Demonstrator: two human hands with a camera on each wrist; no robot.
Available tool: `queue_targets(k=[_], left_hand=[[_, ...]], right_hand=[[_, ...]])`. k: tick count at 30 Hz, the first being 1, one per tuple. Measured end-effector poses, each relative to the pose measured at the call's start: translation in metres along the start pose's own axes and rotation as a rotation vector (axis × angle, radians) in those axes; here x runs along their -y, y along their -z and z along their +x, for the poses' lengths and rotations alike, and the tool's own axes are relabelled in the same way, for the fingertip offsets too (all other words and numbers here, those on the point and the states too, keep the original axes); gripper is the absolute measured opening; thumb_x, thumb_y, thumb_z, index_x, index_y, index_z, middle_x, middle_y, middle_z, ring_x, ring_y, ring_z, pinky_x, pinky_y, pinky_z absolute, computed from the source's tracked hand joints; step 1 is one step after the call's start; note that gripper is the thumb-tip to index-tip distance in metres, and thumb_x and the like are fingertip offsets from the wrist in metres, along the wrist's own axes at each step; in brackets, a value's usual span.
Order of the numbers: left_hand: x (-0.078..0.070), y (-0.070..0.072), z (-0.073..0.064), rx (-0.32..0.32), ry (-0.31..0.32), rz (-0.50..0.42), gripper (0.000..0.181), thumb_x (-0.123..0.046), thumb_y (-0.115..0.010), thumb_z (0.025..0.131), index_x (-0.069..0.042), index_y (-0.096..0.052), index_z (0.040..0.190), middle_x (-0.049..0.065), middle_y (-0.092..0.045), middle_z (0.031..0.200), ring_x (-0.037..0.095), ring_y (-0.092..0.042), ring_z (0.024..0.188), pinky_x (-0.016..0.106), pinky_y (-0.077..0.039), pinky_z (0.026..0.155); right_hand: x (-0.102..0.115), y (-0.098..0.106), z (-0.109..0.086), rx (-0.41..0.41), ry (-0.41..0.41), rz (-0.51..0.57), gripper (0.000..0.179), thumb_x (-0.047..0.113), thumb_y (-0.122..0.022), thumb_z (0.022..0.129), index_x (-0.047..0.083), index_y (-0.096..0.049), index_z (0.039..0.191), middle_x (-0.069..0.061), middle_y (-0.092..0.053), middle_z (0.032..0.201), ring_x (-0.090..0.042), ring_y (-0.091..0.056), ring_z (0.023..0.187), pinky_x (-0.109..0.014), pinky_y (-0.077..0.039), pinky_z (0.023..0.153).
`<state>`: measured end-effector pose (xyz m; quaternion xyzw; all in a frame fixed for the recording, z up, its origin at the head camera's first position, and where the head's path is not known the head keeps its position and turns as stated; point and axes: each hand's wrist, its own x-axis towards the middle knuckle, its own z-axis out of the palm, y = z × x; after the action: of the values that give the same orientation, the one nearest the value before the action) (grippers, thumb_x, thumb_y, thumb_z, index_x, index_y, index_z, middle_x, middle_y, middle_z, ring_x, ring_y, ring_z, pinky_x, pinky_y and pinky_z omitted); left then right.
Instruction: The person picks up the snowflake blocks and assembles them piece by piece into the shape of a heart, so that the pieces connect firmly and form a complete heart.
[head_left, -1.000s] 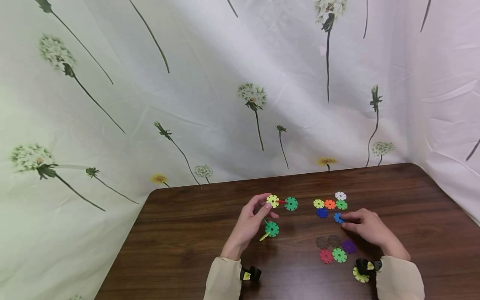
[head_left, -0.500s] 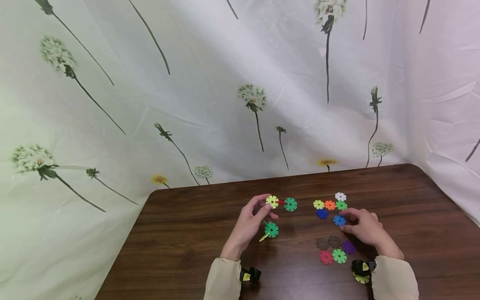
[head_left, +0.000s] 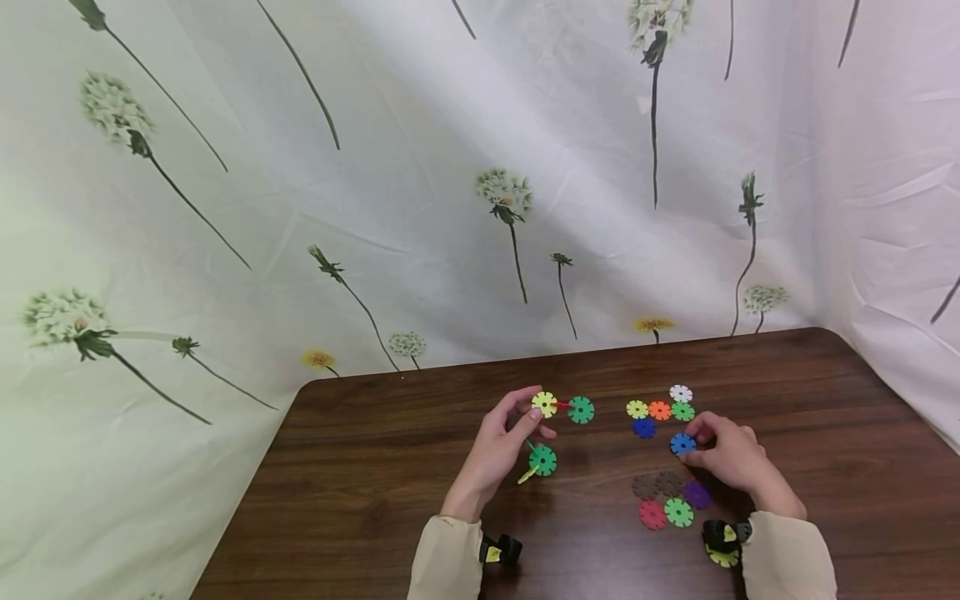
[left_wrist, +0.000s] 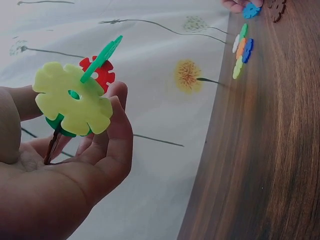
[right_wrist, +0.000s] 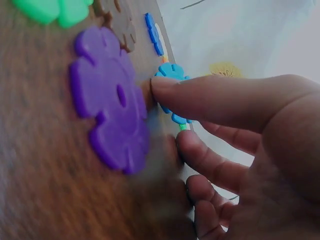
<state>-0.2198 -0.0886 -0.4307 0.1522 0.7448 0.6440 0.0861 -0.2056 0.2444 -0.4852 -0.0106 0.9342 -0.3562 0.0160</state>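
Observation:
My left hand [head_left: 497,437] holds up a joined chain of notched plastic flower discs. Its thumb rests on a yellow disc [left_wrist: 70,97]; a red disc [left_wrist: 101,75] and an upright green disc [left_wrist: 104,56] join on beyond it. Lower in the chain hangs another green disc [head_left: 543,460]; a brown piece [left_wrist: 52,146] shows by the palm. At the right, my right hand [head_left: 735,454] pinches a light blue disc [head_left: 682,444] between thumb and fingers, low over the table. In the right wrist view the thumb covers part of that blue disc [right_wrist: 170,71].
Beyond the right hand lie white [head_left: 681,393], orange [head_left: 660,410], yellow, green and dark blue discs. Nearer are brown, red [head_left: 652,514], light green [head_left: 678,512] and purple [head_left: 697,495] discs. Another yellow disc [head_left: 723,558] lies under the right wrist camera. A flowered cloth [head_left: 420,208] hangs behind the table.
The right hand has drawn back slightly, and the blue disc has shifted a little nearer and turned its face more to the head view. The left hand and its chain stay nearly still.

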Motion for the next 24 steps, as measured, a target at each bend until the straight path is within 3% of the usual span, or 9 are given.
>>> queue_targets(k=[6,15,24], left_hand=[[-0.0002,0.0000,-0.0002,-0.007,-0.003,0.014,0.039,-0.022,-0.053,0.100,-0.021,-0.050,0.138,0.014,-0.058,0.105,0.039,-0.066,0.100,0.037,-0.052,0.082],[0.0001,-0.0005,-0.0004,-0.028,0.012,-0.012,0.036,-0.021,-0.053,0.100,-0.017,-0.052,0.136,0.011,-0.059,0.103,0.046,-0.063,0.101,0.034,-0.053,0.081],[-0.0013,-0.0004,-0.0006,-0.041,0.023,0.000,0.036,-0.022,-0.053,0.100,-0.017,-0.051,0.136,0.010,-0.059,0.102,0.043,-0.065,0.100,0.048,-0.048,0.094]], right_hand=[[-0.0002,0.0003,-0.0005,-0.004,0.010,0.033,0.024,0.018,-0.071,0.084,0.007,-0.055,0.099,-0.005,-0.059,0.086,-0.020,-0.049,0.078,-0.030,-0.033,0.064],[-0.0010,0.0018,-0.0007,0.007,0.032,0.070,0.018,0.013,-0.065,0.090,0.003,-0.052,0.098,-0.005,-0.056,0.082,-0.018,-0.046,0.072,-0.029,-0.036,0.061],[-0.0036,0.0046,0.0000,0.015,0.004,0.097,0.023,0.019,-0.062,0.093,-0.001,-0.052,0.100,-0.007,-0.057,0.084,-0.018,-0.048,0.073,-0.028,-0.039,0.062]])
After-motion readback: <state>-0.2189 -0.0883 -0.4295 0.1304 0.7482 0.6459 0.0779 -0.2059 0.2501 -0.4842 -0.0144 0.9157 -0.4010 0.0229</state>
